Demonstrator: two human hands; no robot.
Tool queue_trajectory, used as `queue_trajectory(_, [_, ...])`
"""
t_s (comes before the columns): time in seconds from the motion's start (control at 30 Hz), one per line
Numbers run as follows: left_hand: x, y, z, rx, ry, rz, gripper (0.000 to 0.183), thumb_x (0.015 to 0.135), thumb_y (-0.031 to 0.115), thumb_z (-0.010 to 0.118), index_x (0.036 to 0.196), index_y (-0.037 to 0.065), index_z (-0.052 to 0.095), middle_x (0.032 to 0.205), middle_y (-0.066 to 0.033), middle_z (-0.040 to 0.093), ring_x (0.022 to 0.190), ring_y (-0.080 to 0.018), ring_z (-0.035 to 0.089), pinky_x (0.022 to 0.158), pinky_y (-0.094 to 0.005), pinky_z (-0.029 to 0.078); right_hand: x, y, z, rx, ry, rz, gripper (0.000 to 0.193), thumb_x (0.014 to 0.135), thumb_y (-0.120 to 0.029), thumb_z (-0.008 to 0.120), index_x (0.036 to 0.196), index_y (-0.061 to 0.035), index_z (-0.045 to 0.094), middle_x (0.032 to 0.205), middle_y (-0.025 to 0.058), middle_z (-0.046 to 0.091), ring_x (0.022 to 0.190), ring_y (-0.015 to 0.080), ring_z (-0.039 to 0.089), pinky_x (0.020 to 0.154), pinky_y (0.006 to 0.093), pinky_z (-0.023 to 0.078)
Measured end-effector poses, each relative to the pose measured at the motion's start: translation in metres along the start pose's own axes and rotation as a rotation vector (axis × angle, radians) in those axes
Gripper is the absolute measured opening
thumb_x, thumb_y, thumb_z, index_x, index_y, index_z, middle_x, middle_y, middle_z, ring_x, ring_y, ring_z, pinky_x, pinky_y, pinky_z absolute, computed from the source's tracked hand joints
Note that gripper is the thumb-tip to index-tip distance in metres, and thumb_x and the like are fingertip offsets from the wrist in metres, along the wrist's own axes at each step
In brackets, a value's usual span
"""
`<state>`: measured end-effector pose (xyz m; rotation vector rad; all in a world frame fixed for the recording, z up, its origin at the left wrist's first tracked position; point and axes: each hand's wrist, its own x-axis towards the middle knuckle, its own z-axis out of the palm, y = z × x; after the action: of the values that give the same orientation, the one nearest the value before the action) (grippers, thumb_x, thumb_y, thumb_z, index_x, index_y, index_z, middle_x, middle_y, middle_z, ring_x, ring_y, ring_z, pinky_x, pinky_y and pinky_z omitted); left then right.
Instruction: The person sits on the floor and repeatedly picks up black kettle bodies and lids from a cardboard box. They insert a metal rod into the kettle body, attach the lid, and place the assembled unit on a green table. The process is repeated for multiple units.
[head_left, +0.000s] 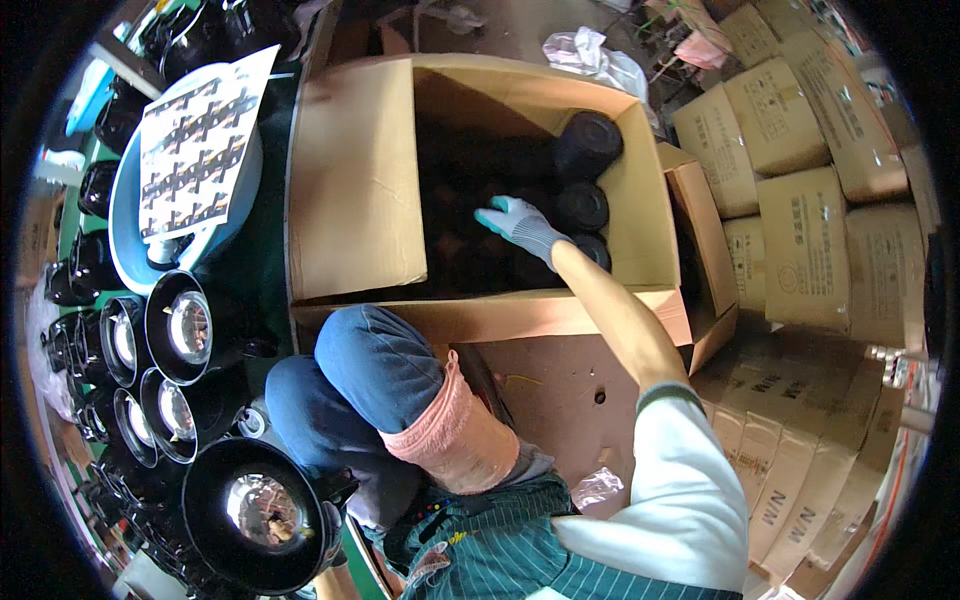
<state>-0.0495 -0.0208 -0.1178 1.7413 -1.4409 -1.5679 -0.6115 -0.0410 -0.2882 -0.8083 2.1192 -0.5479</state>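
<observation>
My right hand [520, 222], in a grey glove with teal fingertips, reaches into a large open cardboard box [355, 190]. Its fingers are apart over the dark contents, and nothing shows in them. Black cylindrical pieces [588, 145] stand along the box's right side; deeper contents are lost in shadow. Low on the left, my gloved left hand [331, 522] is at the rim and handle side of a black kettle body [205, 510] with a shiny metal bottom inside. Its fingers are mostly hidden behind this body, which they appear to grip.
More black kettle bodies [180, 325] crowd the green-topped table at left. A printed sheet [195, 150] lies across a light-blue basin [125, 225]. Closed cartons [805, 235] are stacked at right, and a narrower open carton [705, 245] adjoins the large box. My knees [375, 355] are close to its near side.
</observation>
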Motion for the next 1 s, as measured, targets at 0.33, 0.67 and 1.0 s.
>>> queue_trajectory(0.33, [0.022, 0.004, 0.009, -0.001, 0.077, -0.166, 0.037, 0.095, 0.010, 0.060, 0.129, -0.004, 0.067, 0.121, -0.0150, 0.072, 0.108, -0.0241, 0.071, 0.096, -0.0366, 0.057, 0.129, 0.018, 0.174, -0.445, 0.037, 0.035, 0.096, 0.088, -0.061, 0.064, 0.159, -0.0084, 0.028, 0.148, 0.0258, 0.049, 0.132, 0.0411, 0.052, 0.108, 0.0493, 0.044])
queue_trajectory(0.67, [0.024, 0.024, 0.015, -0.135, 0.026, -0.003, 0.037, 0.094, 0.011, 0.061, 0.128, -0.003, 0.068, 0.120, -0.0152, 0.073, 0.107, -0.0246, 0.072, 0.096, -0.0367, 0.057, 0.109, 0.043, 0.075, -0.237, 0.221, -0.186, 0.071, 0.088, -0.049, 0.074, 0.148, -0.0173, 0.055, 0.120, 0.0236, 0.070, 0.106, 0.0363, 0.069, 0.092, 0.0423, 0.055])
queue_trajectory(1.0, [0.015, 0.038, 0.024, -0.328, -0.091, 0.215, 0.036, 0.094, 0.011, 0.062, 0.126, -0.003, 0.068, 0.119, -0.0154, 0.073, 0.106, -0.0250, 0.072, 0.095, -0.0368, 0.057, -0.224, -0.189, 0.022, 0.534, -0.367, -0.954, 0.078, 0.082, -0.034, 0.082, 0.148, -0.0034, 0.054, 0.151, 0.0207, 0.046, 0.137, 0.0321, 0.046, 0.117, 0.0406, 0.034])
